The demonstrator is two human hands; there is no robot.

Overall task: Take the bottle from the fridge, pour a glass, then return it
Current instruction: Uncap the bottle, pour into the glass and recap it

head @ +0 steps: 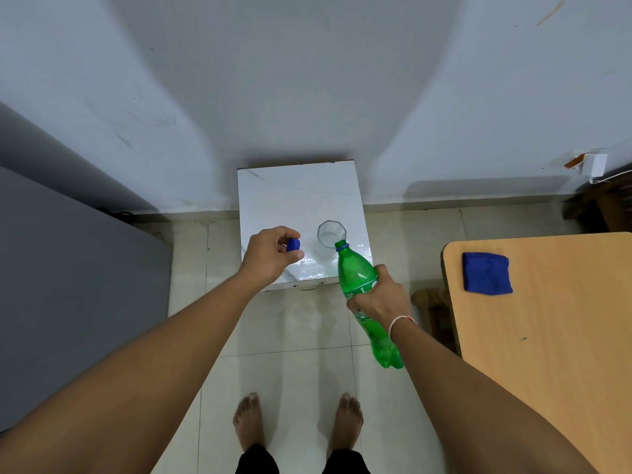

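Note:
My right hand (379,301) grips a green plastic bottle (357,278) around its middle. The bottle is uncapped and tilted, its open neck resting at the near rim of a clear faceted glass (330,234). The glass stands upright on a small white marble-top table (294,196) against the wall. My left hand (268,256) hovers over the table's left front part and pinches the blue bottle cap (293,244) between thumb and fingers. Whether liquid is flowing I cannot tell.
A grey fridge (68,285) fills the left side. A wooden table (554,319) with a folded blue cloth (486,273) stands at the right, a wooden stool (431,302) beside it. My bare feet (297,420) stand on pale floor tiles.

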